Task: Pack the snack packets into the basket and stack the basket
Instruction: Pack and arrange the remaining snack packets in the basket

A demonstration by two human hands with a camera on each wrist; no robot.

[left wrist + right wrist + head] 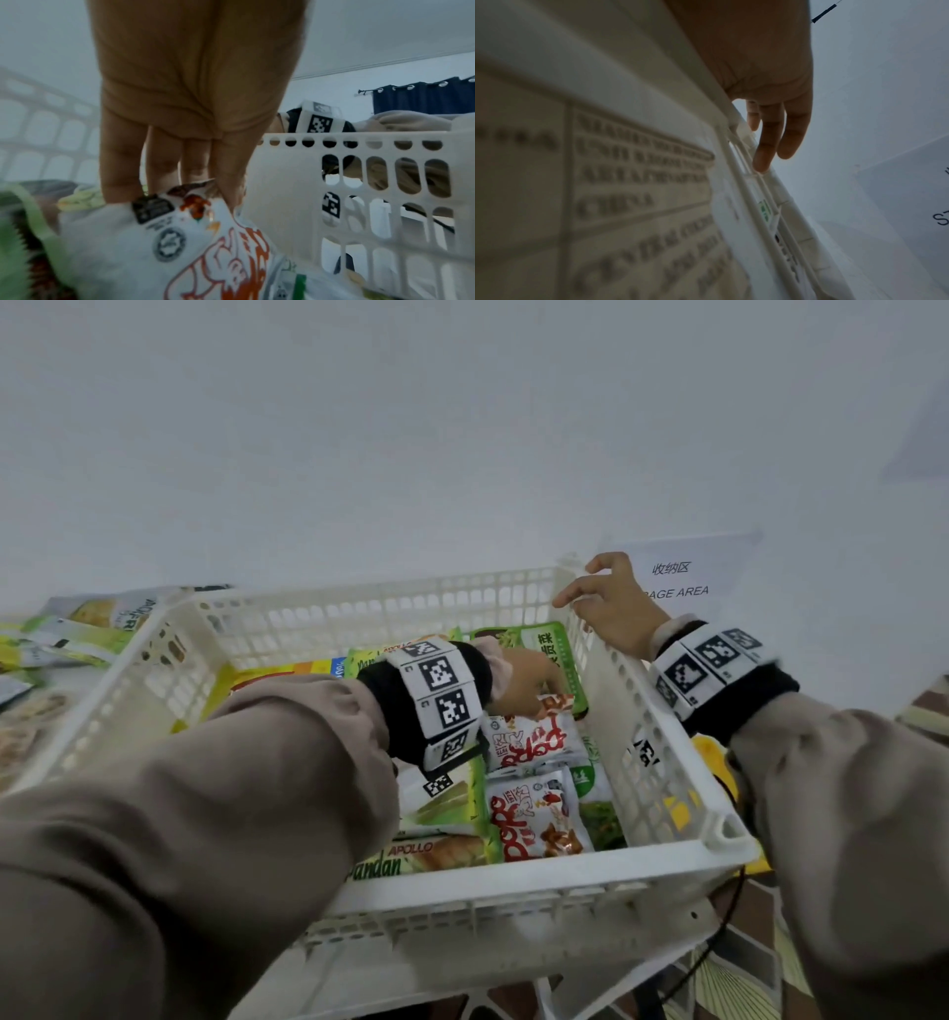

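Right now your left hand (518,683) is down inside the white basket (662,762), and its fingers (123,162) and thumb pinch the top edge of a white and orange snack packet (195,243). Your right hand (611,603) rests on the basket's rim at the far corner, with fingers loose and spread, not wrapped around it. To do this step well, lay the packet flat next to the other white and orange packet (539,819) nearer to you, then let go gently so it does not slide. Keep your right hand pressing on the rim so the basket stays put. I think the packing is partly done, because more packets wait outside. Under your left arm lie green packets (441,857), and a green one (544,649) sits just past your left fingers. A pile of loose packets (77,629) lies outside the basket, well off to the left of your left hand. Past your right hand a paper sign (678,580) marks the storage spot. The basket wall stands close beside your left hand, so lift your wrist high when you pull out. A second basket (462,942) seems to sit under this one, but I cannot tell for sure.
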